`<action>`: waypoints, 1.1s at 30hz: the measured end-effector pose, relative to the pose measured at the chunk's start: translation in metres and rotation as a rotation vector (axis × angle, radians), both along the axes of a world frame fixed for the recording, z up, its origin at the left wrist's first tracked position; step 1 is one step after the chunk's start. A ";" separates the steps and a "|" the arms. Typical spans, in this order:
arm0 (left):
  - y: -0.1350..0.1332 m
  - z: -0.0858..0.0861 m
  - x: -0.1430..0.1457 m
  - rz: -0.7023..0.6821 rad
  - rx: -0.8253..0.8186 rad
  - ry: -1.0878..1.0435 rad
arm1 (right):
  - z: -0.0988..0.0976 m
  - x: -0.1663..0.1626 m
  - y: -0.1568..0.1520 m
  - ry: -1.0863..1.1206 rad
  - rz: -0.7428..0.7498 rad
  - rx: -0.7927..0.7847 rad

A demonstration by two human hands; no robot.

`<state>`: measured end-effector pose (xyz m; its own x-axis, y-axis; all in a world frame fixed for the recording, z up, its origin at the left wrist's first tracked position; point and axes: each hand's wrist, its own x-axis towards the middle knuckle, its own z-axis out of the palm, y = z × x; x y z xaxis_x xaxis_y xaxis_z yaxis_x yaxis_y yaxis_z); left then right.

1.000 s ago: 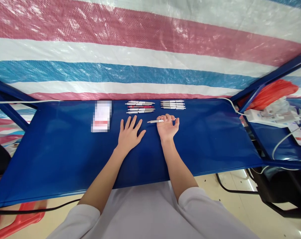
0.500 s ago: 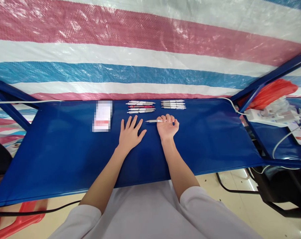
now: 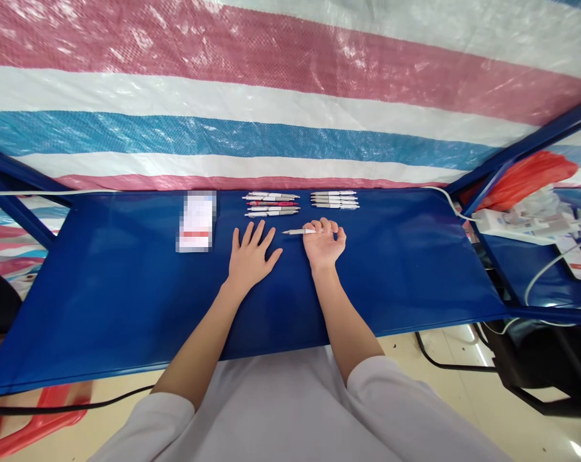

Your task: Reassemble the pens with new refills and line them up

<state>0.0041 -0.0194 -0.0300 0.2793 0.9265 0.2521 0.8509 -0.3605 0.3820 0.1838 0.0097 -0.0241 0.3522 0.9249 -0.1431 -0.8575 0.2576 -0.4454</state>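
Observation:
My left hand (image 3: 250, 256) lies flat on the blue table (image 3: 396, 276), fingers spread, holding nothing. To its right, my right hand (image 3: 325, 245) rests palm up with its fingers curled round a white and grey pen (image 3: 295, 231). The pen's tip points left, toward my left hand; its other end is hidden by the fingers. Beyond my left hand lies a group of several pens (image 3: 272, 210), one of them red, side by side. Another group of white and grey pens (image 3: 334, 199) lies beyond my right hand.
A white printed item (image 3: 195, 221), blurred out, lies left of the pens. A striped plastic sheet (image 3: 252, 135) hangs behind the table. On the right are a white power strip (image 3: 506, 226) with cables and a red plastic bag (image 3: 535, 179). A red stool (image 3: 45, 417) stands lower left.
The view has shifted very slightly. Both hands keep their places, and the pen in my right hand has barely moved.

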 end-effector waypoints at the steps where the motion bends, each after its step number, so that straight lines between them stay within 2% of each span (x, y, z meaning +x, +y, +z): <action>1: 0.000 0.000 0.000 0.000 0.003 0.008 | 0.000 0.000 0.000 0.005 -0.003 0.000; 7: -0.001 0.001 0.000 0.002 -0.001 0.062 | -0.001 0.001 -0.001 0.157 0.021 0.078; 15: -0.001 0.003 0.001 0.020 0.013 0.175 | -0.002 0.002 0.000 0.128 0.015 0.080; 20: 0.000 0.003 0.001 0.016 0.022 0.187 | -0.002 0.003 0.000 0.136 0.025 0.068; 33: 0.000 0.002 0.001 0.013 0.053 0.156 | -0.003 0.003 -0.001 0.341 0.067 0.162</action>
